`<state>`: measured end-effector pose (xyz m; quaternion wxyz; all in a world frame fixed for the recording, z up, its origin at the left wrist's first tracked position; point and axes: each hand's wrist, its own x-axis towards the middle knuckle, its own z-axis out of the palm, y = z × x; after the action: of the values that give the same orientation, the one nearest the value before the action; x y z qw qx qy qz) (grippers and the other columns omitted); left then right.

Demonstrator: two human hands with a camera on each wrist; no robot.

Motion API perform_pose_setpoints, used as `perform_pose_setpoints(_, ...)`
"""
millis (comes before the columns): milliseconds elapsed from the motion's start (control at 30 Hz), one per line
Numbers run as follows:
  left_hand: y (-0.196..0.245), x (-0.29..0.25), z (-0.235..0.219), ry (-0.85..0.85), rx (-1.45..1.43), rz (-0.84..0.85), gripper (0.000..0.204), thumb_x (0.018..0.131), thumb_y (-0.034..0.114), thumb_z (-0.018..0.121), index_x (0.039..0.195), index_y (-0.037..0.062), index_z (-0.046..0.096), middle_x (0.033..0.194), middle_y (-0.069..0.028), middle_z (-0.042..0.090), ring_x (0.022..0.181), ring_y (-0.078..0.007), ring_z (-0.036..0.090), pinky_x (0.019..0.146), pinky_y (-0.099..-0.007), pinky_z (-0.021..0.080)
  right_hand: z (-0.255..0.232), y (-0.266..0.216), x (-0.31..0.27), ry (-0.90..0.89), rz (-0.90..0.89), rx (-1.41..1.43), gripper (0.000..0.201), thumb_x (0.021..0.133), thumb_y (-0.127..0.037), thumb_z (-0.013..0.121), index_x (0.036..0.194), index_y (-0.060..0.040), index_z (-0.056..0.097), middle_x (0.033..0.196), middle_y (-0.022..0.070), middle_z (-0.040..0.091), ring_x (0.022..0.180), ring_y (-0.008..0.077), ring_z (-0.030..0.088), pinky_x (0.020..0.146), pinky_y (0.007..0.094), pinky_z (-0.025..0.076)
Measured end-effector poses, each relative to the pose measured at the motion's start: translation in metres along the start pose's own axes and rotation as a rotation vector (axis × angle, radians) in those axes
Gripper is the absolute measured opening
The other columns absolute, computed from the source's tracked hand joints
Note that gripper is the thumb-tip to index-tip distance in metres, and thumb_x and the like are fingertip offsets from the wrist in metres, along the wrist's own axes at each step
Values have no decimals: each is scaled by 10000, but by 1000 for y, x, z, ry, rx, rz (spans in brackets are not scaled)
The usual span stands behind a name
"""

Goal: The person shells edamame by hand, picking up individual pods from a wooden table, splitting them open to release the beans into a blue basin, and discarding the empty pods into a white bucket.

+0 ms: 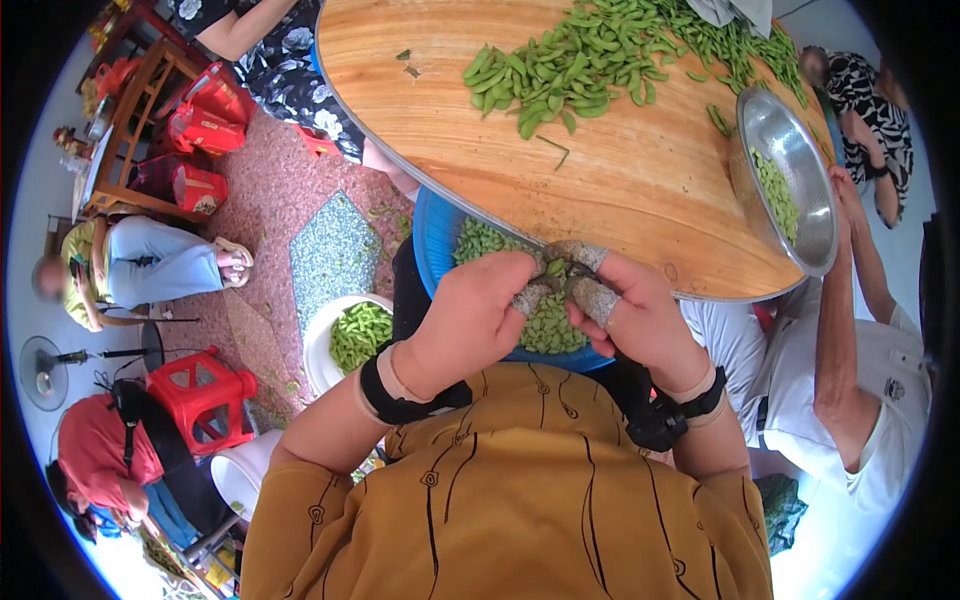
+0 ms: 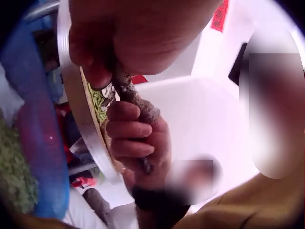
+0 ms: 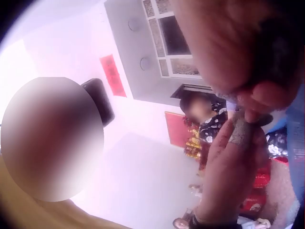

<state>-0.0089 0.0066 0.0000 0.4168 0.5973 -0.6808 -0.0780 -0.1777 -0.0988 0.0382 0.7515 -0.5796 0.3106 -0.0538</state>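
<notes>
My left hand (image 1: 470,315) and right hand (image 1: 645,315) meet fingertip to fingertip at the near edge of the round wooden table (image 1: 600,190). Between them they pinch a green edamame pod (image 1: 562,268), mostly hidden by the fingers. Grey wraps cover the thumb and index finger of each hand. Directly below the hands is a blue basin (image 1: 432,235) holding shelled green beans (image 1: 550,328). In the left wrist view the right hand (image 2: 138,133) has its other fingers curled in. The right wrist view shows the left hand (image 3: 231,167) close by.
A heap of pods (image 1: 560,75) lies across the table's far side. At the right edge a metal bowl (image 1: 815,205) of beans tilts beside another person's arm (image 1: 838,330). Left on the floor are a white bucket (image 1: 318,340) of pods and a red stool (image 1: 205,395).
</notes>
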Motion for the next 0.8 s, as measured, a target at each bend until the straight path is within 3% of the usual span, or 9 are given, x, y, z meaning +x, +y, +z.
perform_pose_setpoints(33,2,1,-2,-2,0,2,103,908,65,484,947,25,571,695,-30,558,562,-120,542,542,-239,445,0,1,0,1,-1,2,294,887,-8,444,1155,-54,558,748,-2,564,508,49,456,432,192,378)
perform_pose_setpoints(100,11,2,-10,-234,-1005,-773,121,935,110,476,977,37,563,673,-35,545,514,-134,494,514,-255,397,2,5,-1,-61,-5,229,281,899,-25,459,1158,-56,563,760,-1,579,521,48,474,438,192,376)
perform_pose_setpoints(200,-6,-8,-3,-263,-1854,-910,147,935,134,501,1044,47,550,661,-37,531,485,-127,437,494,-250,342,5,15,-4,-9,-180,-120,274,889,-60,510,1157,-55,570,775,4,589,557,49,506,441,200,378)
perform_pose_setpoints(233,-7,-10,-1,-263,-1854,-911,147,935,134,501,1044,47,550,661,-37,531,485,-127,437,494,-250,342,2,22,2,-9,-180,-120,274,889,-60,510,1157,-55,570,775,4,589,557,49,506,441,200,378)
perform_pose_setpoints(300,-8,-13,3,-193,-1761,-1055,202,932,163,524,1093,41,533,652,-40,518,475,-112,401,481,-244,311,-5,38,13,160,-852,-793,291,864,-94,578,1152,-56,574,759,-2,587,566,45,520,445,206,383)
perform_pose_setpoints(433,-13,-14,3,-264,-1666,-1008,240,945,179,509,1102,-4,518,678,-36,512,523,-102,431,473,-219,314,-6,39,7,132,-550,-457,273,831,-115,641,1090,-46,591,710,-10,571,529,41,505,443,204,380)
perform_pose_setpoints(500,-11,-12,1,-347,-1572,-991,234,943,182,512,1082,-6,519,681,-39,514,510,-102,420,461,-223,304,-8,21,1,44,-58,-161,236,810,-116,675,1016,-34,596,670,-14,559,500,35,488,441,195,373)
perform_pose_setpoints(733,-17,-15,0,-370,-1772,-1034,205,929,167,528,1049,1,534,636,-57,514,454,-102,387,450,-264,262,-7,19,10,-52,-80,-79,226,787,-136,700,947,-13,598,646,6,543,531,49,498,462,221,395)
perform_pose_setpoints(800,-19,-10,0,-494,-1417,-999,151,937,151,502,976,17,557,632,-33,508,476,-124,419,457,-270,295,-5,24,14,100,-468,-596,199,739,-116,691,848,8,582,633,73,547,567,171,560,516,308,444)
